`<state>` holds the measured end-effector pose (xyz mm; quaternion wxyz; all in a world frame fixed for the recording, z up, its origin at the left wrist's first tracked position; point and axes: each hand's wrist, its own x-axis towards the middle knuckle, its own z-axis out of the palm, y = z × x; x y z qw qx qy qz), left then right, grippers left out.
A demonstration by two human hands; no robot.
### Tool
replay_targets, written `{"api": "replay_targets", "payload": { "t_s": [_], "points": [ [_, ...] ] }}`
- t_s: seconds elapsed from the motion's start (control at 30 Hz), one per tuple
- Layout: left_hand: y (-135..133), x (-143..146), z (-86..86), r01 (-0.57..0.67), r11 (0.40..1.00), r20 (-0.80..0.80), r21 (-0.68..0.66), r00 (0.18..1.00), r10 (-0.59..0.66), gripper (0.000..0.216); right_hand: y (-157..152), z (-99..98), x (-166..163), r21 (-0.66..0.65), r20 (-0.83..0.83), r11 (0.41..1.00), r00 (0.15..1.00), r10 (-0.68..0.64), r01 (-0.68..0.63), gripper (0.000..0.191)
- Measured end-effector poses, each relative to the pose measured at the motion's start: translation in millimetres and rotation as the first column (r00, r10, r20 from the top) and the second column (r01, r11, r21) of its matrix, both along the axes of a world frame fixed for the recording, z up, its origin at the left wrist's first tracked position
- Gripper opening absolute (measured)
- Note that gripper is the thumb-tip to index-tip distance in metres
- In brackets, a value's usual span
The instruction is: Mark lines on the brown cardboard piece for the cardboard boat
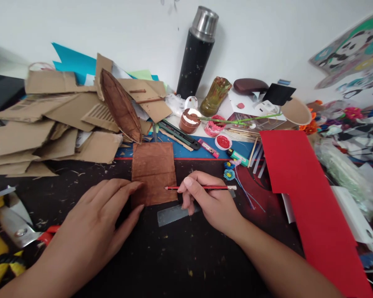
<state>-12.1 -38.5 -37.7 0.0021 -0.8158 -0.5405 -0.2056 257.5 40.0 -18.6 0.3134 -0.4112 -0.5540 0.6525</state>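
A square of brown-painted cardboard (155,165) lies flat on the dark table. My left hand (102,211) rests at its left edge, fingers stretched out and thumb apart, the index fingertip on the cardboard. Between thumb and fingers my right hand (207,196) pinches a red pencil (211,188). The pencil lies level, its tip pointing left over the right part of the square and its pale end to the right. Under the right hand is a clear plastic ruler (170,214), partly hidden. A brown boat-shaped cardboard piece (119,105) leans behind the square.
Cardboard scraps (21,138) pile up at the left, above red-handled scissors (21,231). A black thermos (195,54), paint pots (189,121) and a green-black cutter (180,134) stand or lie at the back. A red sheet (311,198) covers the right side, near blue pipe-cleaner flowers (229,174).
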Motion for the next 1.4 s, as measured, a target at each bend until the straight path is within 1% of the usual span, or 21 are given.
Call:
{"api": "replay_targets", "payload": {
  "t_s": [0.27,0.4,0.5,0.7,0.93,1.1,1.3,1.4],
  "points": [
    [0,2,-2.3,-0.019,0.999,0.034,0.038,0.999,0.018,0.036,0,1.0,0,0.001,-0.029,0.999,0.998,-0.048,0.048,0.051],
    [1,3,-5.3,-0.02,0.998,0.048,0.067,0.999,0.017,0.036,-1,0.3,0,0.048,-0.025,0.997,0.998,-0.061,0.062,0.054],
    [0,3,-9.2,-0.043,0.996,0.068,0.075,0.997,0.038,0.038,-1,1.0,0,0.089,-0.034,0.992,0.996,-0.081,0.084,0.055],
    [-1,4,-14.2,-0.064,0.998,0.094,0.012,0.994,0.063,0.041,3,2.5,3,0.16,-0.006,0.979,0.992,-0.123,0.123,0.057],
    [1,7,-13.9,-0.079,0.997,0.119,0.002,0.99,0.078,0.042,4,-2.1,4,0.234,0.02,0.964,0.991,-0.131,0.123,0.054],
    [3,5,-13.1,-0.068,0.997,0.142,-0.047,0.987,0.074,0.039,5,-2.9,3,0.299,0.032,0.946,0.99,-0.14,0.124,0.054],
    [6,0,-13.2,-0.048,0.995,0.184,-0.09,0.981,0.064,0.041,7,-4.1,1,0.279,-0.002,0.95,0.989,-0.148,0.142,0.058],
    [7,-1,-13.5,-0.053,0.992,0.194,-0.114,0.978,0.075,0.038,8,-5.3,1,0.266,-0.018,0.953,0.989,-0.147,0.147,0.062]
  ]
}}
